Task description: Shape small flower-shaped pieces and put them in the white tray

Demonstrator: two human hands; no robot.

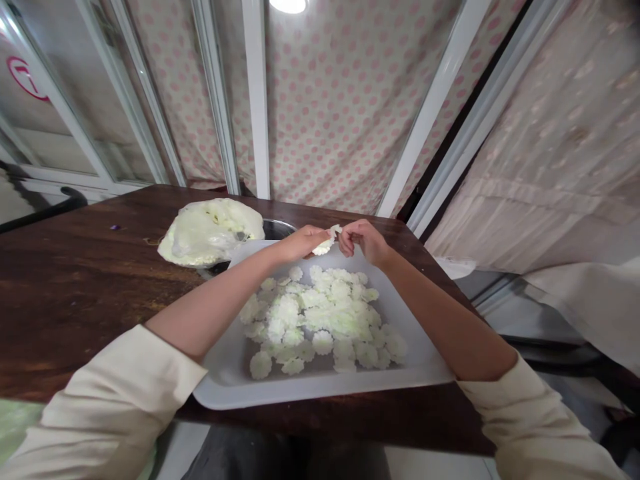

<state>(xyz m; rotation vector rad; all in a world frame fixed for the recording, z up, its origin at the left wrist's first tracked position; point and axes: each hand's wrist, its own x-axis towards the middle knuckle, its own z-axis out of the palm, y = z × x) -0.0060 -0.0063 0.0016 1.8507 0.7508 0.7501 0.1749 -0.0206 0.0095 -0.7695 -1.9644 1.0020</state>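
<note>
A grey tray [225, 373] sits on the dark wooden table [75, 293], holding several small white flower heads [320, 317] in a loose heap. Above the tray's far edge my left hand [303, 241] pinches a white flower [326, 243] between its fingertips. My right hand [363, 240] is closed beside it, its fingers meeting the same flower from the right. Both forearms reach over the tray, cream sleeves pushed up.
A clear plastic bag of white flowers [210, 230] lies over a metal bowl [277, 229] just behind the tray's far left corner. A pink dotted curtain [340, 100] and white window frames stand behind the table. The table edge drops off at right.
</note>
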